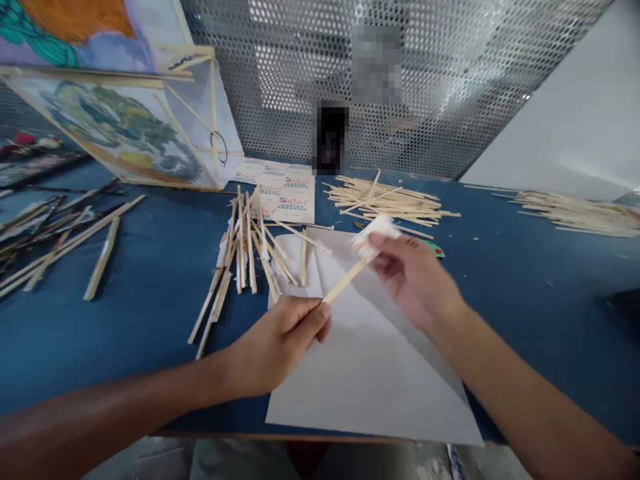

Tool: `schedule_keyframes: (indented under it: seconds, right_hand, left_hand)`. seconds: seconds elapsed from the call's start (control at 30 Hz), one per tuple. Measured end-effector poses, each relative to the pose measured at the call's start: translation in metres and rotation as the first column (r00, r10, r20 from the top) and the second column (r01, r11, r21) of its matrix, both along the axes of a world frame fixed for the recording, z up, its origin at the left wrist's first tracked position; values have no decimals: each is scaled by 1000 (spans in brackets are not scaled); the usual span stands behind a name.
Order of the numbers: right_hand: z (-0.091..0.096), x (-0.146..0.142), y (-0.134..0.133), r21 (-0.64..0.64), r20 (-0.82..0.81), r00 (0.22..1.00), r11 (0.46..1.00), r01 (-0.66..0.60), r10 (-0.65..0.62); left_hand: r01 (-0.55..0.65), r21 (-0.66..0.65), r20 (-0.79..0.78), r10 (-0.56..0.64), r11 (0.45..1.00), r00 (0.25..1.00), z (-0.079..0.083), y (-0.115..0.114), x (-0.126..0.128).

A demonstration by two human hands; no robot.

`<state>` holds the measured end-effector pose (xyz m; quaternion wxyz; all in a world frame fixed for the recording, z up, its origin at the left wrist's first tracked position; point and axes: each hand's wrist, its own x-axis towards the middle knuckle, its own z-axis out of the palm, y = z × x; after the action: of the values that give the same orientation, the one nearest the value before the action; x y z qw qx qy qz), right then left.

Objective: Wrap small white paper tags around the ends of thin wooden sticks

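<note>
My left hand [287, 343] is closed, thumb and fingers gripping the near end of a thin wooden stick [346, 279]. The stick slants up to the right, above a sheet of white paper [370, 373]. At its far end, my right hand [415, 270] pinches a folded piece of sandpaper [383, 227], white-backed with orange print. The sandpaper meets the stick there, but blur hides whether it wraps round it. Beyond my left hand lies a loose heap of wooden sticks [245, 247], some with torn paper on them.
A larger sandpaper sheet [287, 190] lies by the perforated metal panel [280, 80]. Stick piles [390, 200] [575, 210] lie behind and at right. A green-handled tool [436, 249] is partly hidden behind my right hand. Painted panels on wooden frames [125, 127] stand at back left.
</note>
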<state>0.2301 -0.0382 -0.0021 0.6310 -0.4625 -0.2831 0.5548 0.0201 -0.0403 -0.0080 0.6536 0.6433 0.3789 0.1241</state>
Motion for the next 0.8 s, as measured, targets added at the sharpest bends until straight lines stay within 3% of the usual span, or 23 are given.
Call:
schedule_keyframes:
  seconds: [0.07, 0.17, 0.3, 0.43, 0.5, 0.6, 0.7, 0.8]
  right_hand:
    - [0, 2, 1, 29, -7, 999, 998, 50, -49]
    - [-3, 7, 3, 1, 12, 999, 999, -33, 33]
    - [-3, 13, 6, 64, -10, 997, 995, 71, -71]
    - [3, 6, -4, -2, 34, 969, 969, -246, 246]
    - [6, 0, -11, 37, 20, 954, 953, -301, 300]
    - [11, -8, -18, 93, -87, 958, 960, -266, 274]
    - [13, -11, -20, 4, -132, 968, 977, -213, 212]
    - [10, -8, -18, -81, -86, 984, 983, -165, 158]
  left_hand:
    - [2, -25, 8, -2, 1000, 1000, 0, 0, 0]
    - [1, -50, 19, 0, 999, 1000, -1, 1, -1]
    - [-6, -78, 61, 11, 997, 998, -4, 3, -2]
    - [0, -49, 73, 4, 999, 997, -7, 3, -2]
    - [-13, -16, 84, 15, 1000, 996, -6, 2, -2]
    - [-19, 34, 80, 16, 999, 997, -6, 0, -2]
    - [-18, 68, 72, 13, 998, 997, -6, -3, -2]
    - [-54, 13, 106, 52, 998, 993, -8, -5, -3]
